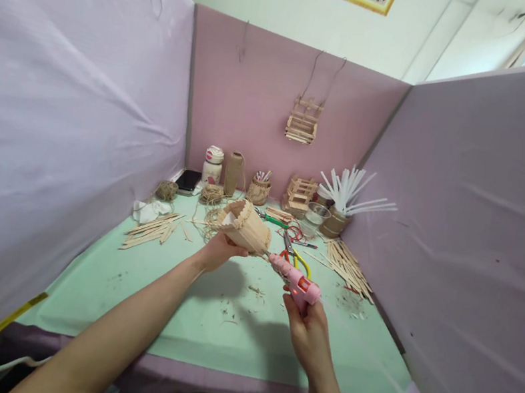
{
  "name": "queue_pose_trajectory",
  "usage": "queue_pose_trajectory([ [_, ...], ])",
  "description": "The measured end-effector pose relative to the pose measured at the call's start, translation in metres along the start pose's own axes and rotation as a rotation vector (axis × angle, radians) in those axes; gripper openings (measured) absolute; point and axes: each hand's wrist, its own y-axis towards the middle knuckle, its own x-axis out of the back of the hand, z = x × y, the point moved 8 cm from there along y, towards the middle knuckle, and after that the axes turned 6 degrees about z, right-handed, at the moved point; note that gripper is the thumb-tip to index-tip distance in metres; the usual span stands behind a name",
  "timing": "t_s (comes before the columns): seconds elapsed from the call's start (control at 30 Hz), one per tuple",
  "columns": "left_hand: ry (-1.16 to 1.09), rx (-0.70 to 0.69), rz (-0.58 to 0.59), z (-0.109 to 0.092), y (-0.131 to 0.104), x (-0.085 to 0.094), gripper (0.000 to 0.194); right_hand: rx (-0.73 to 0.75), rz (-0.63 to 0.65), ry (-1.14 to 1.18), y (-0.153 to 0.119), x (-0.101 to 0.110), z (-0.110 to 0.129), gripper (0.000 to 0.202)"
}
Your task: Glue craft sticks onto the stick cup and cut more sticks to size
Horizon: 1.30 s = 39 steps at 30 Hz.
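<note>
My left hand (222, 252) is closed around the underside of a small round container made of wooden sticks (252, 230), which I hold tilted above the table. Its open mouth, with a braided trim on the rim, points to the upper left. In my right hand (307, 330) is a pink hot glue gun (296, 278), gripped by its handle, with a small orange light showing. The nozzle meets the lower right edge of the container; whether it touches I cannot tell. Yellow-handled scissors (301, 264) lie just behind the glue gun.
Flat wooden sticks lie in piles at the left (153, 229) and right (349, 268) of the green tabletop (121, 307). Along the back stand a white jar (213, 166), a twine spool (232, 174), a pen holder (258, 191) and a pot of white glue sticks (336, 223). Fabric walls enclose three sides.
</note>
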Motion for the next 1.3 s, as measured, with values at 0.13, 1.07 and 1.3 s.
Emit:
queue_pose_trajectory([
  [0.13,-0.011,0.011,0.005,-0.003,-0.002,-0.004,0.059,-0.005,-0.013,-0.007,0.0,0.0,-0.001,0.027],
  [1.07,0.034,-0.022,-0.04,0.0,0.001,0.006,0.073,0.142,0.012,-0.186,-0.005,-0.007,0.006,0.03],
  [1.3,0.043,-0.026,-0.039,0.001,0.0,0.007,0.074,0.119,0.03,-0.187,-0.005,-0.007,0.006,0.03],
])
